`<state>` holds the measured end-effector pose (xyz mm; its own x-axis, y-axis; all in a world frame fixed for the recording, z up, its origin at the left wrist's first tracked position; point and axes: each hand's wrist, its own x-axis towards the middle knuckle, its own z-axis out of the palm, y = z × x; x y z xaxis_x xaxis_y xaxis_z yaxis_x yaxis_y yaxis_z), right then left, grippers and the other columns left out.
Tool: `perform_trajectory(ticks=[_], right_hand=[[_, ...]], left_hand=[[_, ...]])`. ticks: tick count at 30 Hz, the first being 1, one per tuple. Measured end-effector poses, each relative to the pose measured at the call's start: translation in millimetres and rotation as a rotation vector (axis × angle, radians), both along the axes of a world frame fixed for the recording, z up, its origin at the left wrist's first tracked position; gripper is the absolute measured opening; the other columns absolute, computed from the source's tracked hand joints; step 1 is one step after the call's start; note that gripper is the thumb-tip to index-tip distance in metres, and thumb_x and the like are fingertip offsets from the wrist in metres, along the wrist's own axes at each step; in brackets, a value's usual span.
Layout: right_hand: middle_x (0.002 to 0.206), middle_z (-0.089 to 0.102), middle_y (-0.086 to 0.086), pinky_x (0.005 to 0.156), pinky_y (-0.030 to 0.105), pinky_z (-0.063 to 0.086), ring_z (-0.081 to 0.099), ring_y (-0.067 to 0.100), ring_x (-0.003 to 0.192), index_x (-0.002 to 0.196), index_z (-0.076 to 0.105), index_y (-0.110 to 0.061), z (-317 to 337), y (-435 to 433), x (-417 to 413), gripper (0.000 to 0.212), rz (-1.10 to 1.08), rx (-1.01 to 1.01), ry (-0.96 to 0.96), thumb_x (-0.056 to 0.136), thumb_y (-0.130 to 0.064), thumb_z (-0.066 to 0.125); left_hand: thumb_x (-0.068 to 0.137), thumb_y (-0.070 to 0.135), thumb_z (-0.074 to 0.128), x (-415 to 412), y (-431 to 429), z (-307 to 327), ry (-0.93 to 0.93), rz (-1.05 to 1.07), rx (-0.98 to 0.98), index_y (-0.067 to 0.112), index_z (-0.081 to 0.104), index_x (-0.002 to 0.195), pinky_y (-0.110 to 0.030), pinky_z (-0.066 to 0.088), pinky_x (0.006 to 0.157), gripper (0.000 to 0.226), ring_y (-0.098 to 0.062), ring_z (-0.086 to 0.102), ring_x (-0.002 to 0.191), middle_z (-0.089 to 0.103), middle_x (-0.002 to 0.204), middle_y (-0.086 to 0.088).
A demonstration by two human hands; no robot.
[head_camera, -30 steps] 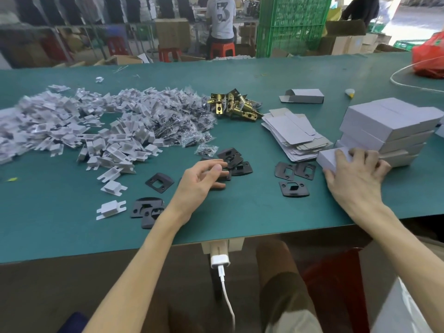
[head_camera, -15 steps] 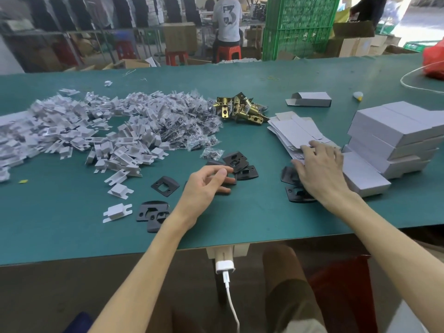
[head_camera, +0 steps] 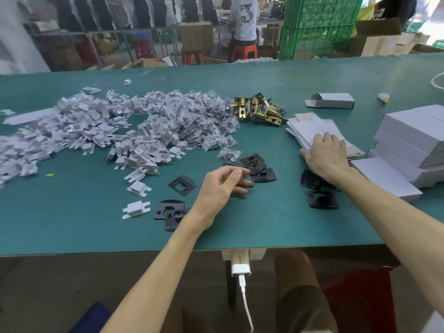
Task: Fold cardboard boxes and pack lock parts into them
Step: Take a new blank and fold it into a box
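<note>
Your right hand (head_camera: 326, 157) lies flat, fingers straight, on the stack of flat box blanks (head_camera: 310, 126) toward the table's (head_camera: 72, 224) right edge, gripping nothing. The blanks run on past your fingertips, long axis slanting far-left to near-right. Left hand (head_camera: 221, 186) loosely curled over the black plates (head_camera: 254, 162) mid-table, nothing visibly held, well apart from the blanks. Right hand is nearer, so it likely lifts the top blank

large "3" on seated person's grey shirt (head_camera: 245, 18)

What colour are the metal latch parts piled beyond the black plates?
The latch parts are shiny brass-gold, shown best in the head view, the only one.
</note>
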<state>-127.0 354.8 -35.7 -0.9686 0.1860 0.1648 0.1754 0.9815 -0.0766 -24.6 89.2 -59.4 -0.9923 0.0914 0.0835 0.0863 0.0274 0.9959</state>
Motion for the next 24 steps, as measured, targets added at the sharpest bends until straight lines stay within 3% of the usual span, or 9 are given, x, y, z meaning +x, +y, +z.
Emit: perform_trajectory(ticks=[3,7,10,13,15,17,19,20,24], right_hand=[[0.130,0.052,0.028,0.111,0.051,0.032,0.047,0.045,0.123,0.126,0.052,0.002,0,-2,1,0.042,0.017,0.079,0.088,0.099,-0.030,0.057],[0.124,0.051,0.028,0.095,0.051,0.042,0.044,0.044,0.117,0.123,0.053,0.003,6,-3,4,0.042,0.052,0.041,0.108,0.096,-0.027,0.066],[0.122,0.051,0.028,0.089,0.051,0.043,0.041,0.043,0.117,0.116,0.058,0.004,12,-2,6,0.041,0.086,-0.024,0.078,0.103,-0.035,0.056],[0.112,0.056,0.030,0.078,0.049,0.045,0.048,0.045,0.106,0.113,0.061,0.005,20,-1,10,0.030,0.112,-0.121,0.217,0.105,-0.017,0.043],[0.095,0.060,0.027,0.072,0.043,0.045,0.053,0.043,0.088,0.099,0.061,0.003,27,-5,16,0.024,0.191,-0.280,0.376,0.104,-0.011,0.042],[0.069,0.050,0.008,0.060,0.032,0.037,0.045,0.031,0.065,0.074,0.050,-0.012,34,-15,26,0.028,0.285,-0.516,0.469,0.102,-0.013,0.049],[0.064,0.043,-0.006,0.048,0.018,0.030,0.040,0.012,0.057,0.065,0.043,-0.024,41,-30,40,0.036,0.337,-0.755,0.466,0.098,-0.018,0.056],[0.066,0.047,-0.008,0.050,0.016,0.032,0.042,0.008,0.057,0.067,0.051,-0.023,41,-37,46,0.031,0.355,-0.872,0.434,0.097,-0.020,0.057],[0.099,0.071,0.013,0.081,0.042,0.053,0.062,0.021,0.085,0.098,0.070,-0.008,27,-59,62,0.012,0.338,-1.288,0.170,0.100,-0.017,0.062]], left_hand=[[0.109,0.019,0.052,-1,0,0,-0.004,0.008,0.004,0.006,0.074,0.114,-0.024,0.060,0.077,0.025,-0.016,0.075,0.078,0.080,0.089,-0.004],[0.109,0.019,0.053,-3,1,-2,-0.001,0.012,-0.001,0.006,0.074,0.114,-0.028,0.062,0.082,0.025,-0.018,0.076,0.082,0.080,0.091,-0.006],[0.109,0.020,0.053,-3,0,-2,-0.004,0.011,-0.001,0.007,0.074,0.114,-0.031,0.062,0.085,0.025,-0.019,0.075,0.082,0.080,0.092,-0.006],[0.109,0.021,0.053,-2,0,-1,-0.012,0.011,0.006,0.006,0.073,0.114,-0.032,0.062,0.086,0.026,-0.020,0.076,0.082,0.080,0.095,-0.009],[0.109,0.019,0.053,0,0,1,-0.017,0.017,0.029,0.003,0.072,0.115,-0.030,0.062,0.084,0.026,-0.021,0.076,0.085,0.080,0.097,-0.013],[0.109,0.016,0.052,0,1,4,-0.014,0.031,0.064,-0.002,0.070,0.118,-0.031,0.062,0.085,0.026,-0.024,0.076,0.092,0.077,0.104,-0.018],[0.110,0.013,0.050,1,1,6,-0.015,0.053,0.114,-0.006,0.066,0.123,-0.035,0.062,0.088,0.027,-0.028,0.076,0.102,0.073,0.118,-0.021],[0.110,0.012,0.049,1,0,7,-0.014,0.061,0.140,-0.007,0.064,0.126,-0.037,0.062,0.091,0.029,-0.029,0.075,0.107,0.070,0.124,-0.021],[0.112,0.019,0.047,2,-2,9,-0.044,0.092,0.264,-0.005,0.058,0.134,-0.040,0.060,0.096,0.035,-0.030,0.072,0.114,0.067,0.133,-0.021]])
